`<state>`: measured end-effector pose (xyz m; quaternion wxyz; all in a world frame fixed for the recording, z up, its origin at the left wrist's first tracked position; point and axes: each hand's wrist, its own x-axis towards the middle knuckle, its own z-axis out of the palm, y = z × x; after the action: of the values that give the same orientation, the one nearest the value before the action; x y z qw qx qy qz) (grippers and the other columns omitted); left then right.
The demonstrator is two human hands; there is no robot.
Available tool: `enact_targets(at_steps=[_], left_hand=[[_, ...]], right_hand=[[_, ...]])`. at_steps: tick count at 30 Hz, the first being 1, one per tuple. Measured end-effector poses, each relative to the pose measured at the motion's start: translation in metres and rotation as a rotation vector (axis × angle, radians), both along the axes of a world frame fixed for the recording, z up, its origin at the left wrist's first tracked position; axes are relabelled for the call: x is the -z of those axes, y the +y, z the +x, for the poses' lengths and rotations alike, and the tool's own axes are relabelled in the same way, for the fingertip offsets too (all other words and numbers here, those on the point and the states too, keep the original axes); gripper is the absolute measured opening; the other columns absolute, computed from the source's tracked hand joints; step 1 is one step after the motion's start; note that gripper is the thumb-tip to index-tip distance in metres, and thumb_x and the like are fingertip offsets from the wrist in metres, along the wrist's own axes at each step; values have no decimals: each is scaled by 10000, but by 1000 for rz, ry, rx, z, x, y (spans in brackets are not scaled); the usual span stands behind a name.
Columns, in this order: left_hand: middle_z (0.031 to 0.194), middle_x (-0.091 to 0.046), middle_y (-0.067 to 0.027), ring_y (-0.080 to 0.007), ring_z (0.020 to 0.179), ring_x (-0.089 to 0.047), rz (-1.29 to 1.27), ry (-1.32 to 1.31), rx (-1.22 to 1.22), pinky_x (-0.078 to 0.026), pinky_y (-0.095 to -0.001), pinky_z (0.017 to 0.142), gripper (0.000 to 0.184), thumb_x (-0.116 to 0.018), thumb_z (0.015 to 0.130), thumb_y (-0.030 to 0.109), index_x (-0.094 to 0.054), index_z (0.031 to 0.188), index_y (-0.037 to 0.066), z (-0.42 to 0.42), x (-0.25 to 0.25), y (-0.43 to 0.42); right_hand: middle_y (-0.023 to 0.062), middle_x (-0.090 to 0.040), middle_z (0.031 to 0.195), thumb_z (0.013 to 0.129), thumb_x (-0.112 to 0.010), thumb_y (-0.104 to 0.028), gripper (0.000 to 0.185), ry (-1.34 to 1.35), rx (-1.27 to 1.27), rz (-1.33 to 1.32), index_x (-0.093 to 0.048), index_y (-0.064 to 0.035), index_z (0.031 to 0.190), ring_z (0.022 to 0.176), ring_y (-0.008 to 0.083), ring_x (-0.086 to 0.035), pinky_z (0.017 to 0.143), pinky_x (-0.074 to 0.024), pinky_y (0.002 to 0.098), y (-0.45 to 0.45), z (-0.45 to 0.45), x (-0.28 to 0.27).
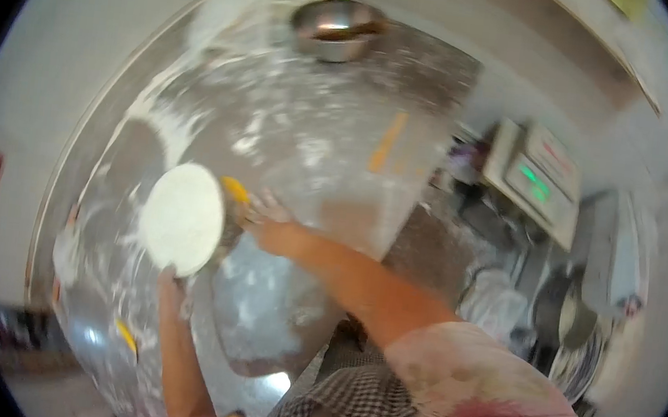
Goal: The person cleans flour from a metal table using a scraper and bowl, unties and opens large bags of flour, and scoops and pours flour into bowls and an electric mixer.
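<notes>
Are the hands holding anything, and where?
The left hand seems to hold the white disc by its near edge; the right hand is too blurred to tell.

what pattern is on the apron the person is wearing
The apron has a dark-and-pale check, best seen at the bottom of the head view.

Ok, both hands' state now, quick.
Left hand: at the edge of the white disc; grip can't be told.
Right hand: by the yellow piece, blurred; grip can't be told.
</notes>
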<state>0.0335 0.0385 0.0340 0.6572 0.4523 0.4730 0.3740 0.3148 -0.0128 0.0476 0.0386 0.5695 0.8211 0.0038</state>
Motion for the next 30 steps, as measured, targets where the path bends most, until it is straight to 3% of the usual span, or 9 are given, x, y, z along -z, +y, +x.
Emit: enact_targets(at_steps=[2, 7, 11, 13, 16, 22, 26, 28, 30], left_hand=[[1056, -507, -149, -197, 954, -494, -17, -41, -46, -391, -300, 835, 311, -407, 839, 136, -461, 1060, -76, 39, -31, -8], [1031, -491, -142, -182, 956, -471, -48, -47, 33, -405, -282, 818, 286, -417, 829, 110, -455, 1032, -88, 148, -69, -20], [1041, -495, -155, -222, 976, -485, -5, -4, 209, -411, -303, 844, 313, -398, 830, 106, -422, 1073, -89, 247, -84, -71], [1066, -476, -179, -241, 997, -487, -54, -106, 501, -413, -305, 876, 327, -396, 822, 94, -402, 1100, -78, 291, -85, -90], [1110, -436, -193, -261, 1024, -468, 0, 76, 575, -428, -346, 874, 369, -410, 811, 101, -369, 1127, -86, 367, -109, -170], [1138, -426, -203, -294, 1018, -492, -243, -169, 1147, -480, -403, 820, 365, -392, 796, 48, -357, 1138, -72, 499, -158, -313], [1102, -457, -222, -299, 1006, -506, -301, -131, 1462, -464, -431, 842, 385, -393, 821, 65, -317, 1152, -116, 567, -171, -411], [1128, -447, -264, -321, 1022, -505, -286, -184, 1630, -464, -424, 848, 465, -424, 820, 107, -285, 1190, -138, 596, -171, -467], [1119, -452, -269, -314, 976, -530, -350, -96, 1768, -466, -412, 841, 467, -431, 843, 132, -267, 1211, -103, 619, -187, -520]], right_hand=[[162, -204, 1386, 835, -423, -352, 554, 465, 494, -42, -332, -18, 1269, 1299, 301, -132, 1007, -109, 527, -8, 11, -47], [172, -178, 1388, 843, -407, -493, 724, 1580, 600, -260, -167, -26, 1341, 1295, 321, -103, 1047, -124, 413, -102, 119, -109], [205, -99, 1394, 769, -537, -505, 920, 1899, 539, -87, -3, -39, 1356, 1280, 328, -147, 1037, -182, 413, -193, 172, -117], [196, -131, 1389, 765, -556, -476, 898, 2047, 590, -12, -26, -64, 1361, 1281, 310, -148, 1037, -159, 436, -250, 194, -137], [172, -210, 1363, 753, -586, -420, 830, 2280, 630, 118, -107, -116, 1358, 1258, 290, -193, 1010, -181, 500, -313, 223, -132], [73, -363, 1289, 735, -611, -383, 760, 2355, 703, 865, -223, -96, 1322, 1150, 248, -397, 966, -330, 427, -463, 257, -136], [122, -384, 1267, 714, -628, -361, 749, 2355, 570, 1271, -265, -45, 1288, 1136, 258, -414, 970, -339, 409, -556, 271, -141], [156, -363, 1270, 640, -692, -362, 866, 2373, 834, 1494, -238, -20, 1293, 1172, 283, -362, 996, -306, 423, -606, 279, -144], [160, -357, 1275, 646, -682, -345, 854, 2184, 757, 1634, -232, -17, 1293, 1166, 287, -365, 998, -303, 419, -662, 295, -121]])
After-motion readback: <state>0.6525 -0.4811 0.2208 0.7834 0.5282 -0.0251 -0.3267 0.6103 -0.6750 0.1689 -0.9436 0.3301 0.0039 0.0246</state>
